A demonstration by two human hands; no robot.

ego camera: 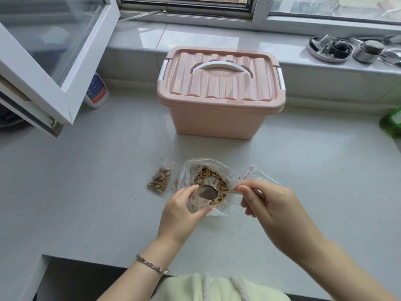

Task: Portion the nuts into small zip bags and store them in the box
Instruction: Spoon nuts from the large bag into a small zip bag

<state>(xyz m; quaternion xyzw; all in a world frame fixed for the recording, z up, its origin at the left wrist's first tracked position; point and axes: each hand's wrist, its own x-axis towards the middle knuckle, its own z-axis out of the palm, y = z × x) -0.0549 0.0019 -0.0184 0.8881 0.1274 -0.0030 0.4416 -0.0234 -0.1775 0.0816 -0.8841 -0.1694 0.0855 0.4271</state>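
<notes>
Clear plastic is doing most of the work at this stage. The left hand [182,210] is gripping a small zip bag [198,203], thumb and fingers curling round its mouth and holding it open at the 6 o'clock edge of the large bag of nuts [209,181]. The right hand [271,210] is pinching the handle of a metal spoon [207,191] between thumb and forefinger, with the remaining fingers curling loosely beneath. The spoon bowl is hovering just above the small bag's mouth and is looking empty or nearly so.

One filled bag [159,180] is lying on the counter [97,181] at 9 o'clock of the large bag. A spare empty bag [255,173] is lying at 3 o'clock, partly behind the right hand. The pink box [219,118] is standing at 12 o'clock, well apart, with its lid [219,77] on.

The step in hand is probably spooning nuts into the open bag, and doing it well is depending on three things:
- The left hand is needing to keep the mouth wide and directly over the large bag, so stray pieces are falling back into the supply.
- The spoon is needing to tip inside the mouth, not above it.
- The fill is needing to stop below the zip strip, matching the filled bag, so the seal is closing cleanly.
</notes>
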